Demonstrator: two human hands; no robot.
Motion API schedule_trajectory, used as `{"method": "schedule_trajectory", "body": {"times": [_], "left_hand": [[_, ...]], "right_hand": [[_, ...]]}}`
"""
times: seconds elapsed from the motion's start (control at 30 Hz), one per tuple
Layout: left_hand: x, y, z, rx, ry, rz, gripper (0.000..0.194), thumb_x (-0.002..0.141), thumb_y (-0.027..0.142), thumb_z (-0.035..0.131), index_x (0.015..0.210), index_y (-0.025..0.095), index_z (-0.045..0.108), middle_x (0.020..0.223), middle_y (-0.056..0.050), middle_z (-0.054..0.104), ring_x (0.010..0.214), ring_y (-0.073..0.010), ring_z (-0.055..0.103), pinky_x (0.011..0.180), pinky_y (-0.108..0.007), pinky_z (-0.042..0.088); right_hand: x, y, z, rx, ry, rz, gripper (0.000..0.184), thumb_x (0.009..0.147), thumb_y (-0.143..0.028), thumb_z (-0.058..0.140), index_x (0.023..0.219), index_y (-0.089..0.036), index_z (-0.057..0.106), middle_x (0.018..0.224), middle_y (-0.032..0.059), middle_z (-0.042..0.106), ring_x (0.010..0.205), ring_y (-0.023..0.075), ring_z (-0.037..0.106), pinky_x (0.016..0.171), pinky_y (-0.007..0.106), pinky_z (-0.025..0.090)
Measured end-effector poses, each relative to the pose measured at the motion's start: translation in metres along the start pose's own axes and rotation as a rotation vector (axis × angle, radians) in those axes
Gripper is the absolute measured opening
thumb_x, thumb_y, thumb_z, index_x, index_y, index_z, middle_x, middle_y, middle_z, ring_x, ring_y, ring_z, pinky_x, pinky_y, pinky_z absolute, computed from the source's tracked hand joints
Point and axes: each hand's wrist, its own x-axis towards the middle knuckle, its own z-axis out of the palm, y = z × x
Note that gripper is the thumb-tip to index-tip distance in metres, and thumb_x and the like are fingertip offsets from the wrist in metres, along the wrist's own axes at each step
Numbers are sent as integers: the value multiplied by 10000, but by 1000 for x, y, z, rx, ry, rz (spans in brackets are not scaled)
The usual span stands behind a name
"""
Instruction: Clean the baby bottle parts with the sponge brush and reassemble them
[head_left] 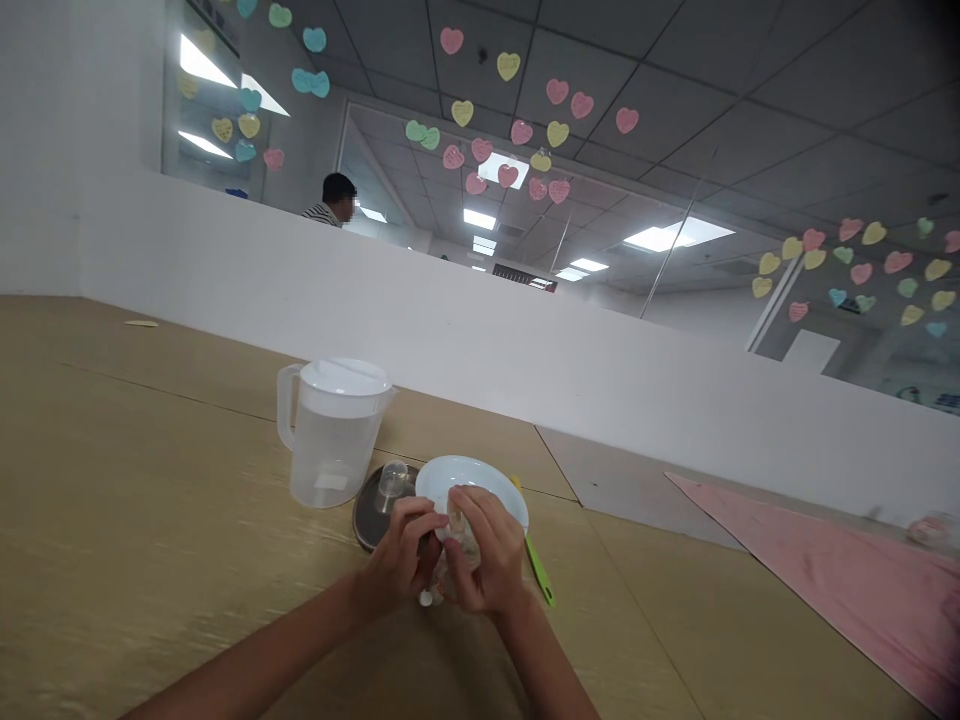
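The person's left hand and right hand meet just above the near edge of a round white plate, both closed around a crumpled translucent plastic bag. The fingers of both hands curl tightly onto the bag, with the right fingers wrapped over its top and the left fingers pressing in from the side. A small white tip shows below the hands. How the bag's contents lie is hard to tell.

Left of the plate, a round dark metal lid lies on the pale wood worktop, with a small clear glass cup on it. Behind them stands a clear plastic jug with a white lid. A bright green spatula handle lies just right of the hands. Further right are a pink cloth and a grey board. Beyond a white partition, a person in a striped top stands under paper hearts.
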Motion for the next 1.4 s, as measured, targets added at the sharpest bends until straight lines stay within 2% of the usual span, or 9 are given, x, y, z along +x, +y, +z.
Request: {"method": "schedule_trajectory", "body": {"times": [0.13,0.27,0.53,0.8,0.97,1.13,1.3,1.4], "left_hand": [[0,3,1,-12,45,-16,293,839,73,464,1116,169,467,991,-89,497,918,-189,527,733,-323,511],[3,2,1,-30,77,-46,322,822,49,479,1115,183,470,1011,-86,505,948,-194,528,758,-336,515],[3,-2,2,-120,-3,-99,307,883,135,383,1186,161,424,1021,-105,541,953,-216,553,790,-370,519],[3,-5,-1,-204,-122,-166,366,938,264,337,1295,189,377,1033,-103,616,922,-233,615,779,-350,532],[5,-9,1,-232,-170,-198,307,927,274,363,1177,172,511,997,-73,648,868,-208,624,752,-310,520],[6,-15,6,-255,-165,-182,262,910,261,419,1134,177,524,929,-64,647,798,-173,602,700,-286,510],[15,-8,4,-302,-116,-208,172,910,221,436,942,169,596,820,-45,658,734,-158,592,670,-284,496],[23,-3,-1,-318,-105,-186,176,908,202,448,958,171,614,849,-48,682,748,-158,609,681,-292,504]], "right_hand": [[-2,0,5,-105,-20,-16,455,766,-185,492,1216,-128,463,1071,156,640,998,247,613,794,392,542],[-5,1,8,-165,31,25,409,775,-196,524,1175,-138,465,984,137,669,903,227,650,736,349,562],[-6,-1,11,-238,101,15,418,784,-309,580,1148,-132,475,879,120,664,798,224,659,602,315,555],[-5,-5,12,-301,224,-20,470,726,-323,645,1149,-177,505,819,92,663,727,232,653,589,345,546],[-4,-7,12,-333,246,3,442,712,-308,665,1118,-193,534,793,78,651,690,216,642,573,330,541],[-1,-7,13,-324,254,24,401,717,-278,658,1093,-189,548,765,71,638,683,201,636,566,312,546],[-2,-10,12,-395,247,-79,398,732,-298,660,1103,-198,559,779,75,643,640,193,629,550,322,545],[-3,-12,9,-399,215,-108,416,735,-309,665,1127,-212,565,791,75,638,634,196,630,543,328,542]]}}
